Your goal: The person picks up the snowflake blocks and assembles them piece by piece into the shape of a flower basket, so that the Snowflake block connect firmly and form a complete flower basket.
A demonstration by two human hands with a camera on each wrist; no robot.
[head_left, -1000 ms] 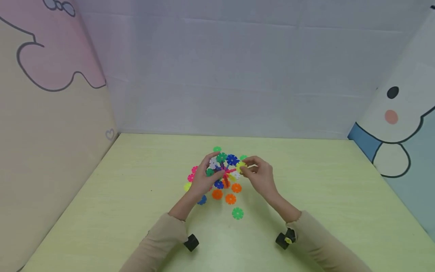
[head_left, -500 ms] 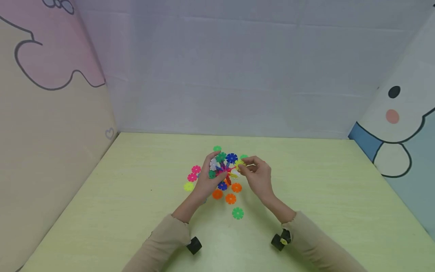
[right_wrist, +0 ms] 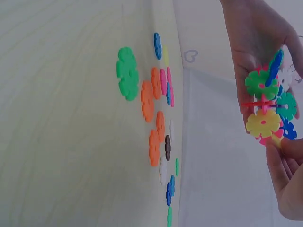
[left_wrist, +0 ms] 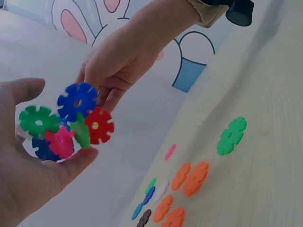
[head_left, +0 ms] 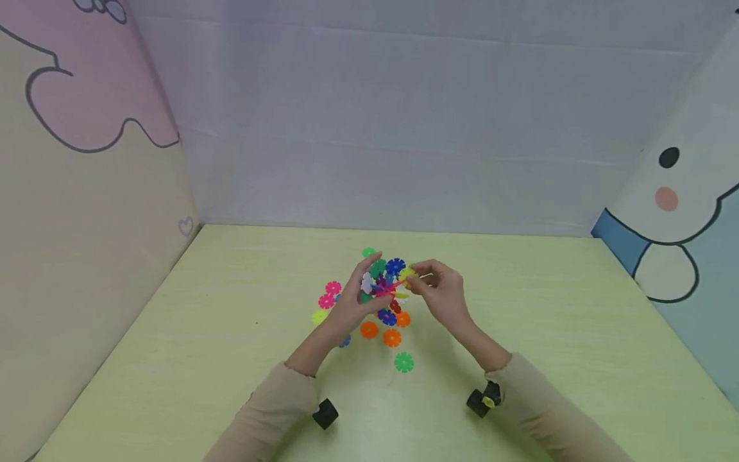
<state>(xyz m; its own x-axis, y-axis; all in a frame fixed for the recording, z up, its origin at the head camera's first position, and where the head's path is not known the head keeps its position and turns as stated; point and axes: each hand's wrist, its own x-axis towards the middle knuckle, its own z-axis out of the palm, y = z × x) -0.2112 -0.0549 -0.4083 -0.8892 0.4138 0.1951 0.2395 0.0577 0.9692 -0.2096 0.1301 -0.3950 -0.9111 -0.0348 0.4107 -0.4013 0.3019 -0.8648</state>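
Note:
A many-coloured cluster of interlocked notched plastic discs [head_left: 382,283] is held up above the table by my left hand [head_left: 349,309], its thumb in front and fingers behind. In the left wrist view a blue disc [left_wrist: 78,101], a red disc [left_wrist: 101,125] and a green disc [left_wrist: 39,122] face outward from it. At the cluster's right side, my right hand [head_left: 443,295] pinches a yellow disc [head_left: 407,276] between thumb and fingers. The right wrist view shows those fingertips against the cluster, below another yellow disc [right_wrist: 263,123]. Whether the pinched disc is slotted in cannot be told.
Loose discs lie on the pale table [head_left: 519,321] under and around the hands: orange ones [head_left: 369,330], pink ones [head_left: 326,301], a yellow one [head_left: 320,317] and a green one [head_left: 404,362] nearest the front. A grey-white cloth wall [head_left: 369,128] stands behind.
The cluster has turned a little and shifted slightly right with my left hand. My right hand keeps its pinch on the yellow disc, nearly in place. The loose discs lie still.

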